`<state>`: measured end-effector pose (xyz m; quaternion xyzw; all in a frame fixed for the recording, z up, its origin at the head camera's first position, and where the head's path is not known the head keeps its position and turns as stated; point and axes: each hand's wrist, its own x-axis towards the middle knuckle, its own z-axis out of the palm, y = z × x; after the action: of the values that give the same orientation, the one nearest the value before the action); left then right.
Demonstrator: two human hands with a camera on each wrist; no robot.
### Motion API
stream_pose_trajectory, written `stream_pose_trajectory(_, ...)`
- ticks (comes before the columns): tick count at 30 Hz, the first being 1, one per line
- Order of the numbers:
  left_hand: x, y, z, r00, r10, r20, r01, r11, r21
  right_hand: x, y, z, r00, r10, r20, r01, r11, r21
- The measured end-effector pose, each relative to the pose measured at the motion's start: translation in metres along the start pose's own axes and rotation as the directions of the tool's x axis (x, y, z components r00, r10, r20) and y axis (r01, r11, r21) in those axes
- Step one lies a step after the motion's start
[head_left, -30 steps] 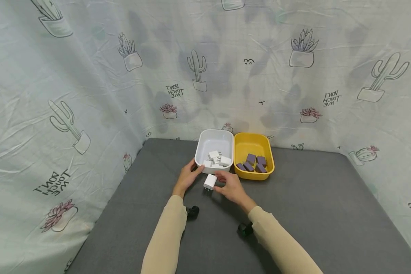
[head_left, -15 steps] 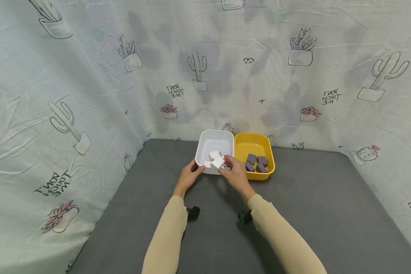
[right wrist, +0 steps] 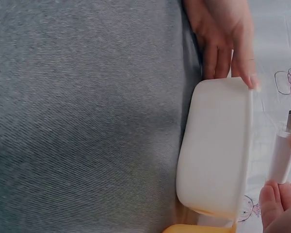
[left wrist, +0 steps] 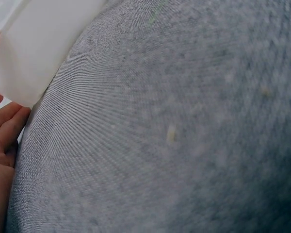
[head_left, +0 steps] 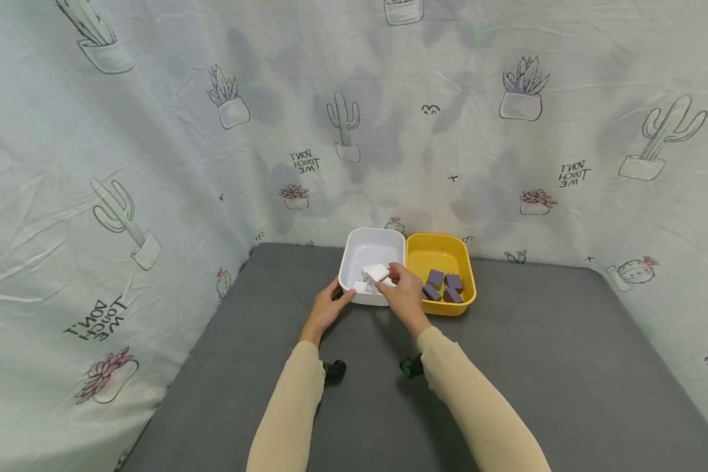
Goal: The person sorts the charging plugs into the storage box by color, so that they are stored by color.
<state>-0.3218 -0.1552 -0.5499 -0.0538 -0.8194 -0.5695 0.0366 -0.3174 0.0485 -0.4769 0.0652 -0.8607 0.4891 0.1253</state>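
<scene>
Above the near half of the white bin (head_left: 367, 299), my right hand (head_left: 406, 296) pinches a white charger plug (head_left: 378, 273) between thumb and fingers. In the right wrist view, the held plug (right wrist: 282, 158) is higher than the bin's rim, with a prong showing. Several other white plugs lie in the bin, partly hidden by the right hand. My left hand (head_left: 326, 311) holds the bin's near left corner, thumb at the rim and fingers along the outer wall. The left wrist view shows those fingers (left wrist: 9, 121) against the bin's side.
A yellow bin (head_left: 450, 309) stands against the white bin's right side, with several purple blocks (head_left: 435, 278) in it. Both bins are at the back of the grey table (head_left: 554, 367), near a printed cloth (head_left: 484, 170) hanging behind and at the sides.
My right hand has lifted the white charger plug from in front of the white bin, up and forward over it. The left hand has kept its hold on the bin's corner.
</scene>
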Motion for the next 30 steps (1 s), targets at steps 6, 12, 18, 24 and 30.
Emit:
stream_pose_trajectory(6,0.001,0.000,0.002,1.000,0.003,-0.016,-0.003,1.000,0.007,0.008,-0.008,0.000,1.000,0.028,-0.011,-0.028,0.999,0.023)
stream_pose_trajectory(12,0.006,0.003,0.008,1.000,-0.001,-0.013,0.001,1.000,0.018,0.013,-0.018,-0.003,0.997,0.080,-0.018,-0.079,0.994,0.073)
stream_pose_trajectory(18,0.009,0.003,0.010,1.000,0.007,-0.004,-0.007,1.000,0.026,0.016,-0.019,-0.012,0.996,0.065,-0.057,-0.062,0.997,0.044)
stream_pose_trajectory(24,0.009,0.002,0.009,1.000,-0.003,-0.009,0.003,1.000,0.019,0.017,-0.010,-0.030,0.988,0.144,-0.047,-0.141,0.988,0.061)
stream_pose_trajectory(30,0.010,0.004,0.007,1.000,-0.025,0.013,0.025,1.000,-0.018,0.017,0.001,-0.056,0.976,0.215,-0.012,-0.216,0.975,-0.049)
